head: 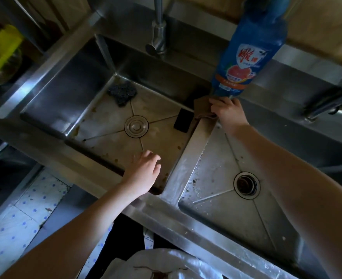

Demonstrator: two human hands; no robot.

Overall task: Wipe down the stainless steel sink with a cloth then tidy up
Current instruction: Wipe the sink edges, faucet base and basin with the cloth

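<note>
My right hand (228, 112) gripped the cloth (203, 109) at the far end of the sink (166, 214) divider (194, 146). My left hand (144, 174) hovered relaxed and empty over the stained left basin (103, 121). I judged firm, overlapping strokes toward the drain (136, 125) best.

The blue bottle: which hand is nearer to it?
Right. The right hand is just at the base of the blue bottle, holding a brown cloth; the left hand is far off, over the left basin.
</note>
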